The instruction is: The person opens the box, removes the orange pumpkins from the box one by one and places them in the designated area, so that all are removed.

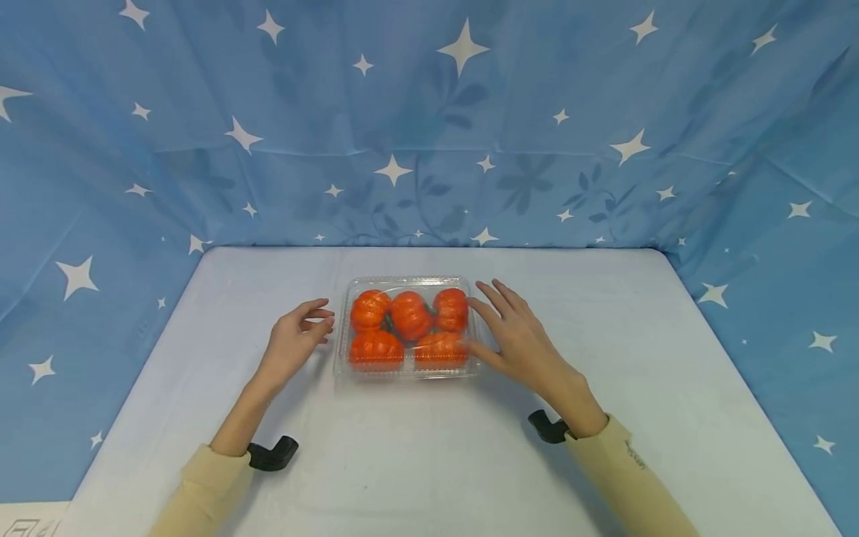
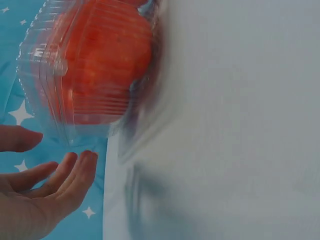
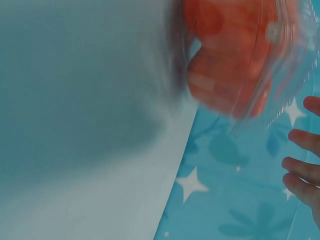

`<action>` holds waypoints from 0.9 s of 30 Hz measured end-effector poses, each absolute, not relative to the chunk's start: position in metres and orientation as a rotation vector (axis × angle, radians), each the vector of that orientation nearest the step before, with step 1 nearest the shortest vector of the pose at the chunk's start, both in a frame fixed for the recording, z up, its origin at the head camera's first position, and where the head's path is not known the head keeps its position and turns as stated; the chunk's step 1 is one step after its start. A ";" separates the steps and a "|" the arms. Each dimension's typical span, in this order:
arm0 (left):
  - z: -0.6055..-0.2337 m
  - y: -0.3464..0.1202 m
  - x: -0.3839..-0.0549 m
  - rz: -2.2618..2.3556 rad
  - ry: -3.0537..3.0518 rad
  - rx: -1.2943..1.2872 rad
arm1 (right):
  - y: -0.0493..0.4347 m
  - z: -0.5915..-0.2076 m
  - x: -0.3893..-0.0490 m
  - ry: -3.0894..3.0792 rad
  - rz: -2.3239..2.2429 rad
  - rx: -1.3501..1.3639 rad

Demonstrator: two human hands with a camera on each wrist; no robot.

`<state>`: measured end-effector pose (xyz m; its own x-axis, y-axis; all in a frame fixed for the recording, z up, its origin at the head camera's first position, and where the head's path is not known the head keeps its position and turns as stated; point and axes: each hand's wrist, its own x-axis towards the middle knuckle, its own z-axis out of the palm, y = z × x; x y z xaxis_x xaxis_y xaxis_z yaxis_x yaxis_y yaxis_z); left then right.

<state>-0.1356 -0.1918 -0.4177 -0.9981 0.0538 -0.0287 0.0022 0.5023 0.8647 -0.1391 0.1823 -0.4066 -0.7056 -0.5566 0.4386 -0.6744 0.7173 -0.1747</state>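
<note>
while a clear plastic box [image 1: 409, 281] of five round orange-red pumpkins [image 1: 411, 316] sits mid-frame in the head view, the loosely bent left grip [image 1: 295, 334] and spread right grip [image 1: 515, 335] hold nothing. left wrist view: box upper left; right wrist view: upper right.

A white table [image 1: 416, 447] with rounded far corners widens toward the near side; directly on it, closer to the far edge, sits a clear plastic box [image 1: 408, 365].
</note>
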 end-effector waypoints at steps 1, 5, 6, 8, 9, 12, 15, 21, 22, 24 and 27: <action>-0.418 -0.191 -0.136 1.594 2.621 0.030 | 0.179 -0.407 -0.139 -2.564 0.450 0.967; -0.420 -0.189 -0.136 1.746 2.464 -0.044 | 0.165 -0.407 -0.138 -2.534 0.445 1.013; -0.420 -0.188 -0.137 1.767 2.440 -0.057 | 0.161 -0.407 -0.137 -2.530 0.444 1.023; -0.421 -0.186 -0.137 1.789 2.406 -0.085 | 0.155 -0.407 -0.136 -2.520 0.455 1.039; -0.421 -0.186 -0.137 1.791 2.394 -0.099 | 0.152 -0.408 -0.136 -2.518 0.461 1.047; -0.423 -0.184 -0.137 1.780 2.365 -0.123 | 0.143 -0.409 -0.134 -2.517 0.486 1.068; -0.425 -0.183 -0.139 1.759 2.345 -0.128 | 0.135 -0.410 -0.132 -2.517 0.519 1.084; -0.430 -0.184 -0.139 1.761 2.294 -0.119 | 0.119 -0.413 -0.130 -2.520 0.465 1.132; -0.430 -0.185 -0.138 1.766 2.283 -0.112 | 0.116 -0.413 -0.130 -2.514 0.453 1.144; -0.432 -0.187 -0.138 1.787 2.253 -0.104 | 0.109 -0.413 -0.129 -2.495 0.427 1.169; -0.434 -0.189 -0.138 1.829 2.203 -0.084 | 0.099 -0.413 -0.127 -2.479 0.387 1.203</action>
